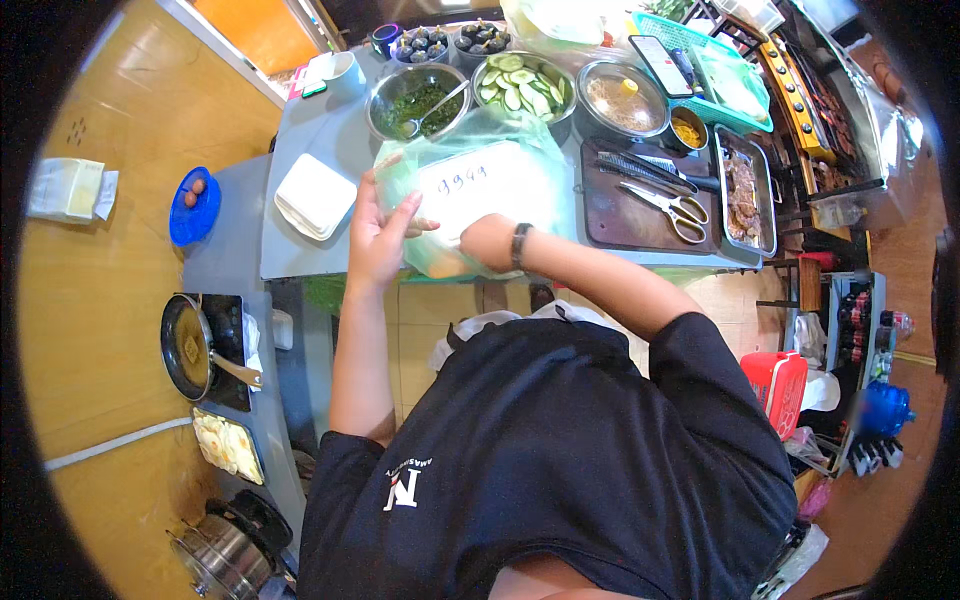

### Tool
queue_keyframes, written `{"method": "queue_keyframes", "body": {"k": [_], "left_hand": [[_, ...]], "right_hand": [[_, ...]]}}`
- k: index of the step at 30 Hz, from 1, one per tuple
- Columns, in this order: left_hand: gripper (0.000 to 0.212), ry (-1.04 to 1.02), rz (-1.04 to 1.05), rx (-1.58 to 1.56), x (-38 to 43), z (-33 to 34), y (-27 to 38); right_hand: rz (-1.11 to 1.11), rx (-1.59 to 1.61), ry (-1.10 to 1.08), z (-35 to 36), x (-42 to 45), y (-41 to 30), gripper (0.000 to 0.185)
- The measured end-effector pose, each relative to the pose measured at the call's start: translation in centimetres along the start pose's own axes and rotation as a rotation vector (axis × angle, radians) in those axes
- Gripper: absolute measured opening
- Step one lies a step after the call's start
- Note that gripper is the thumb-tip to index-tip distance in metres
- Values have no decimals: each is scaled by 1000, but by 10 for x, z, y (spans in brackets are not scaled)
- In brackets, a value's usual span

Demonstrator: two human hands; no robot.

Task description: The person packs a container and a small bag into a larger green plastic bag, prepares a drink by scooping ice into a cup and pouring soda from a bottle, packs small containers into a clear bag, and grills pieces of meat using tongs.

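A thin green plastic bag (544,161) lies over the table's front edge, with a white foam food box (487,180) inside it. The box lid bears handwriting. My left hand (386,229) grips the bag's left side between thumb and fingers. My right hand (491,241) reaches into the bag at its near side, against the front of the box; its fingertips are hidden, so its hold is unclear. Left of the bag sits a stack of white foam boxes (316,196). Behind the bag stand a steel bowl of chopped greens with a spoon (420,101) and a bowl of sliced cucumber (523,86).
On the right, a dark cutting board (637,225) carries scissors (675,210) and black tongs (649,169), beside a metal tray of cooked meat (742,195). Behind are a lidded noodle bowl (622,97) and a teal basket (750,112). A frying pan (187,349) stands at left.
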State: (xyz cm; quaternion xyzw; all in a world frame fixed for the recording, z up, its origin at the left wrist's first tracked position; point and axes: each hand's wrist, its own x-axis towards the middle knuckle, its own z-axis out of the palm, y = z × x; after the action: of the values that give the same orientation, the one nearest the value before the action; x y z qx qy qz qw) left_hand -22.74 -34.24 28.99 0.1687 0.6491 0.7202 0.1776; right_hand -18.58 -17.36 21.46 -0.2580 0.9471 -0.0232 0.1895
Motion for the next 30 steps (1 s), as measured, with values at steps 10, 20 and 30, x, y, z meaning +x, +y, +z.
{"method": "queue_keyframes", "body": {"k": [10,20,30], "left_hand": [[10,122,216,187,-18,-27,-9],[73,-415,315,108,14,12,-14],[60,-415,468,331,38,48,-73]], "right_hand": [[930,475,451,-69,-134,80,37],[308,1450,814,-96,-132,35,23],[83,165,758,-108,-79,-26,37]]}}
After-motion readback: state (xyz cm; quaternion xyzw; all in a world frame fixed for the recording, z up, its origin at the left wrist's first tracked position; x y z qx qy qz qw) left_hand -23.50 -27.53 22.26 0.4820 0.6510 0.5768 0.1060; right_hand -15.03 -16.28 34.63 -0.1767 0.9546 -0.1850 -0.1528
